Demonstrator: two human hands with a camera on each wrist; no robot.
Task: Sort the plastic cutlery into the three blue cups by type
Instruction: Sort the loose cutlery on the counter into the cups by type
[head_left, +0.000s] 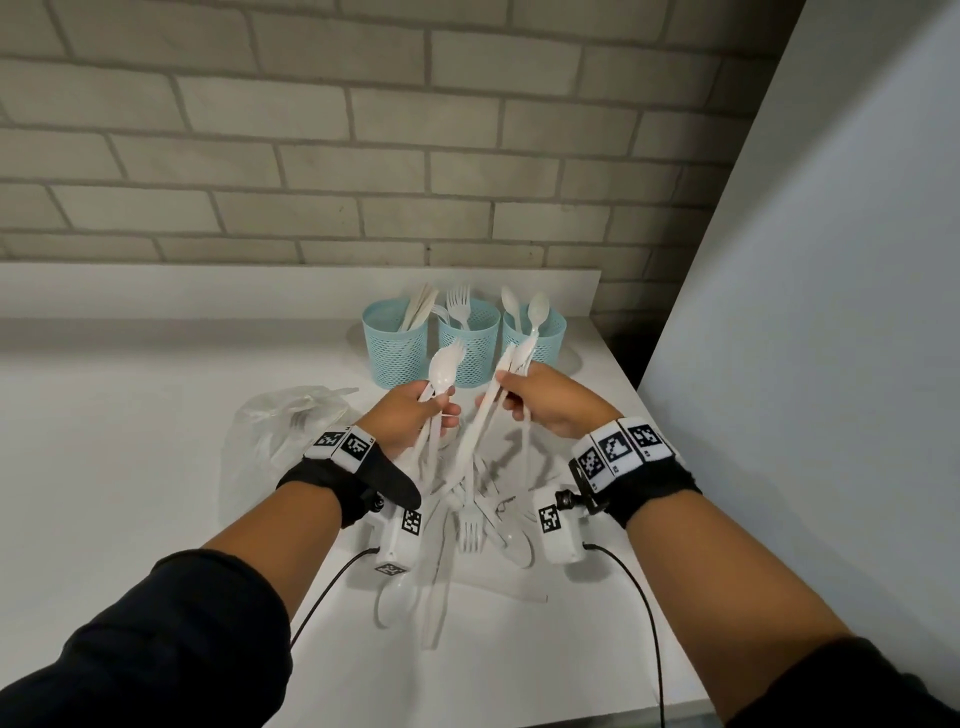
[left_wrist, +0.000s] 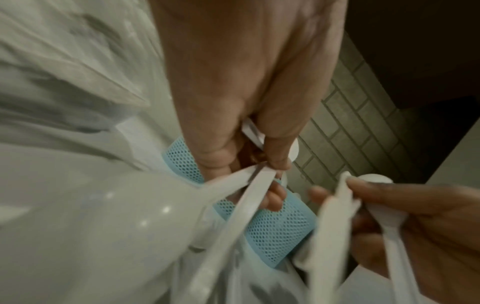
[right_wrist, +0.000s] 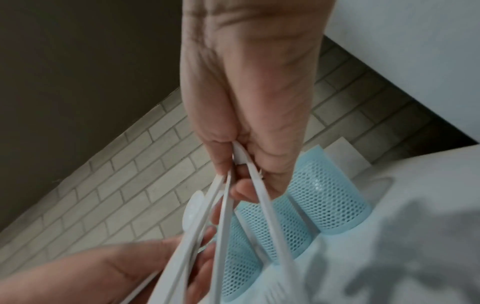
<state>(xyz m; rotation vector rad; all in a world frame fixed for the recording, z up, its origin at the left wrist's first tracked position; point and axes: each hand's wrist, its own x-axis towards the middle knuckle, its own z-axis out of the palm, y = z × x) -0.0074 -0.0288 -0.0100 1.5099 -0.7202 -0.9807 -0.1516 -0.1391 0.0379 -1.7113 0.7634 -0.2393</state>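
Three blue mesh cups stand in a row at the back of the counter: the left cup (head_left: 395, 345) holds knives, the middle cup (head_left: 470, 343) forks, the right cup (head_left: 540, 338) spoons. My left hand (head_left: 440, 410) grips a small bunch of white cutlery (head_left: 442, 370) with a spoon and a fork head on top. My right hand (head_left: 506, 397) grips several white pieces (head_left: 480, 421), a knife among them, their handles hanging down. In the wrist views the left hand (left_wrist: 259, 162) and right hand (right_wrist: 239, 172) pinch the handles in front of the cups (right_wrist: 327, 201). A loose cutlery pile (head_left: 470, 525) lies below both hands.
A crumpled clear plastic bag (head_left: 270, 441) lies left of the pile. A brick wall (head_left: 363, 156) closes the back and a pale panel (head_left: 831, 312) the right side. The counter's right edge (head_left: 654, 467) runs close to my right wrist. Cables trail from both wrist cameras.
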